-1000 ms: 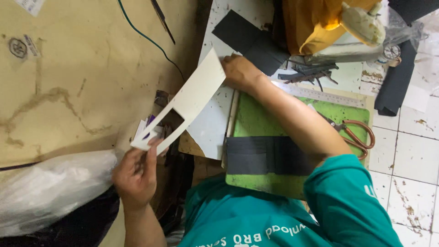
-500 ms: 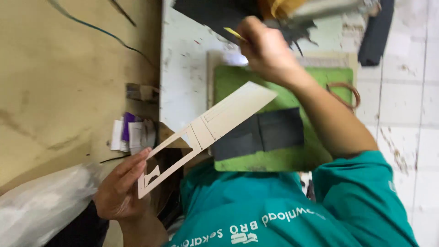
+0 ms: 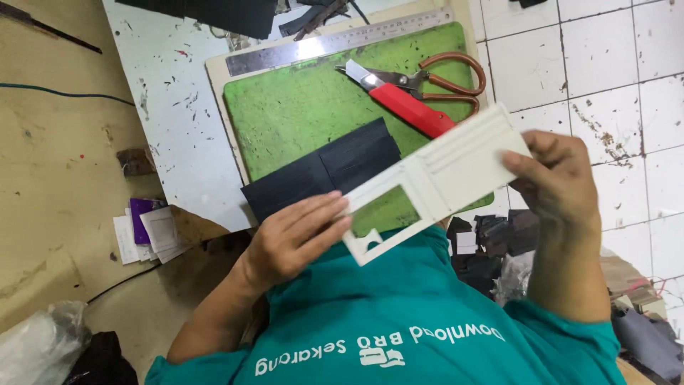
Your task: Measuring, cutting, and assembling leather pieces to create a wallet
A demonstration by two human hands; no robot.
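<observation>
Both hands (image 3: 299, 239) (image 3: 559, 178) grip a white template (image 3: 442, 178) above green mat (image 3: 306, 107), tiled floor (image 3: 613, 64).

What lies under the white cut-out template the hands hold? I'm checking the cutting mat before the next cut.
Under the white cardboard template with a rectangular window lie the green cutting mat and a black leather piece; green shows through the window. Whatever is beneath the template's solid part is covered.
</observation>
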